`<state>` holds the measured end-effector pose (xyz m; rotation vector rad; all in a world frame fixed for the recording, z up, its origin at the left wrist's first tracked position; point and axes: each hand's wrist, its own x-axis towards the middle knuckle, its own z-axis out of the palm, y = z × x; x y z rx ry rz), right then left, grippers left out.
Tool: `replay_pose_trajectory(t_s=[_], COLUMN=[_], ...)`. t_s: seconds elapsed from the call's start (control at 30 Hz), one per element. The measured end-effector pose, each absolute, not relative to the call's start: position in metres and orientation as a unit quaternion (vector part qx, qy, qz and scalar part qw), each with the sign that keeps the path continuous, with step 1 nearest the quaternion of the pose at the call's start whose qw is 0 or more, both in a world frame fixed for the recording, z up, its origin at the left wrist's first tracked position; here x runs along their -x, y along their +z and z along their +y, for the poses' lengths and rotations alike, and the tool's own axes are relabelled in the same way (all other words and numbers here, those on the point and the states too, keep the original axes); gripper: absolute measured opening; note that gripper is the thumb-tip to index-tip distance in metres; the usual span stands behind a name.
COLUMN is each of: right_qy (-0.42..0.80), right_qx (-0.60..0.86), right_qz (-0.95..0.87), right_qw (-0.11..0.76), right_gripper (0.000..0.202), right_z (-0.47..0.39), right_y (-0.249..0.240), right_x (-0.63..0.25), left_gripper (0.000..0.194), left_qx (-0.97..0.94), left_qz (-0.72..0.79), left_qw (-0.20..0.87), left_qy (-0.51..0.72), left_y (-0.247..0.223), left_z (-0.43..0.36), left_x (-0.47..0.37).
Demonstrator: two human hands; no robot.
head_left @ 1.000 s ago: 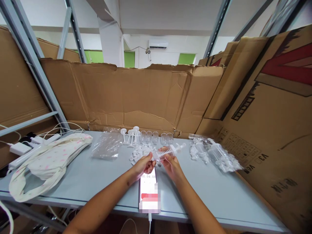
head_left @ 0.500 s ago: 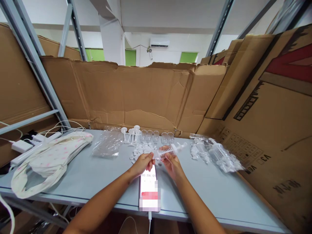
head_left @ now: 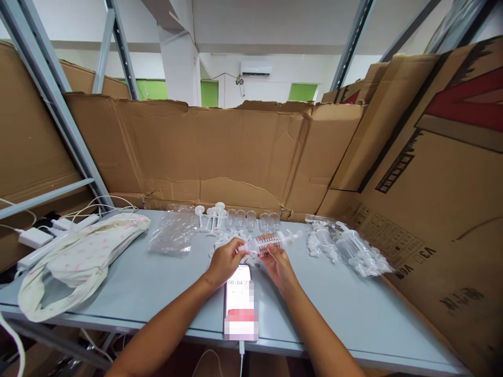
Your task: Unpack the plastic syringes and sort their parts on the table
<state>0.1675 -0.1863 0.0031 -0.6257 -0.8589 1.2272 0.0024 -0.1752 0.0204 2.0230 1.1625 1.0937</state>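
A clear plastic syringe (head_left: 269, 241) with ring-like lines along its barrel is held sideways between my two hands, above the middle of the shelf. My right hand (head_left: 277, 264) grips the barrel from below, with white parts sticking out at its right end. My left hand (head_left: 226, 262) is closed at the syringe's left end, thumb and fingers pinching the white tip. Under and behind the hands lies a heap of small white plastic pieces (head_left: 221, 240), partly hidden. White plungers (head_left: 214, 217) and clear ribbed barrels (head_left: 250, 220) stand upright behind the heap.
A phone (head_left: 240, 309) showing a timer lies in front, its cable over the edge. An empty clear bag (head_left: 173, 230) is left of the parts; filled bags (head_left: 361, 251) lie right. A cloth bag (head_left: 90, 251) and power strip (head_left: 58, 243) sit left. Cardboard (head_left: 220, 146) walls the back.
My left hand has shifted slightly left and up and turned, its fingers now at the syringe's left tip. The right hand and syringe have barely moved.
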Motion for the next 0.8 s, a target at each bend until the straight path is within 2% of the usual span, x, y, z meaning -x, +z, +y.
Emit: replay_pose_trajectory(t_s=[0.07, 0.27, 0.4, 0.5, 0.6, 0.7, 0.8], right_qy=[0.549, 0.546, 0.547, 0.547, 0.535, 0.523, 0.527], right_qx=[0.279, 0.269, 0.263, 0.261, 0.271, 0.298, 0.311], right_qz=[-0.386, -0.399, -0.403, -0.413, -0.418, -0.407, -0.399], right_qw=[0.687, 0.686, 0.685, 0.680, 0.683, 0.687, 0.683], right_gripper=[0.027, 0.024, 0.030, 0.034, 0.032, 0.028, 0.029], right_z=[-0.186, -0.188, -0.193, -0.197, -0.197, -0.193, -0.191], right_y=[0.003, 0.004, 0.010, 0.013, 0.012, 0.009, 0.005], right_x=[-0.168, -0.169, -0.167, -0.167, -0.169, -0.172, -0.173], left_gripper=[0.024, 0.044, 0.051, 0.053, 0.056, 0.045, 0.035], left_qx=[-0.742, -0.643, -0.606, -0.613, -0.667, -0.747, -0.818], left_qz=[0.431, 0.350, 0.322, 0.310, 0.361, 0.418, 0.412], left_qw=[0.327, 0.596, 0.674, 0.687, 0.592, 0.382, 0.180], left_qy=[0.397, 0.330, 0.275, 0.239, 0.274, 0.348, 0.358], left_y=[0.019, 0.014, 0.017, 0.020, 0.023, 0.022, 0.018], left_z=[-0.175, -0.166, -0.161, -0.161, -0.165, -0.171, -0.174], left_x=[-0.004, -0.007, 0.002, 0.005, 0.003, 0.001, 0.001])
